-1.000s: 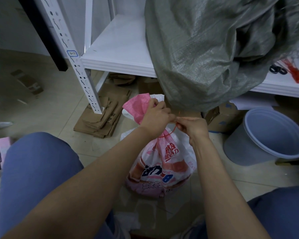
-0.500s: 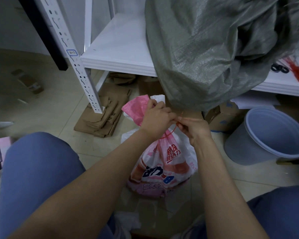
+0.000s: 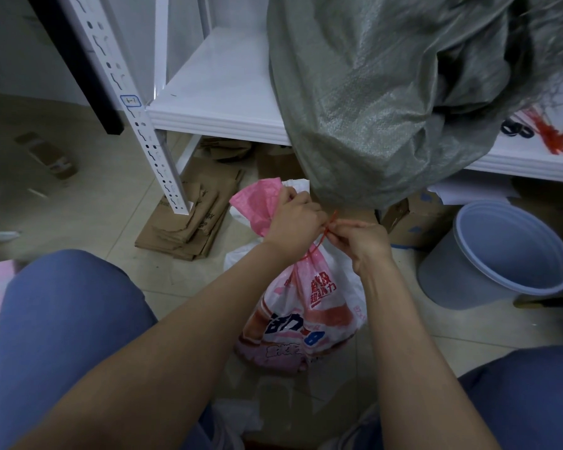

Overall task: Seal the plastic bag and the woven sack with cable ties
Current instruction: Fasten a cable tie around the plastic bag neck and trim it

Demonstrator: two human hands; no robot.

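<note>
Head view: tiled floor (image 3: 88,196) under you, white metal shelf (image 3: 221,92) ahead, your knees at either side.
The plastic bag (image 3: 306,303) stands on the floor between your knees. Your left grip (image 3: 294,222) is curled round its bunched pink neck, and your right grip (image 3: 361,238) pinches the red cable tie (image 3: 320,240) looped there. The grey-green woven sack (image 3: 371,92) sits on the shelf and overhangs the edge just above both hands. Flattened cardboard (image 3: 189,228) lies left of the bag, a grey bucket (image 3: 442,274) stands right, and spare red ties (image 3: 553,138) lie on the shelf beside the sack.
</note>
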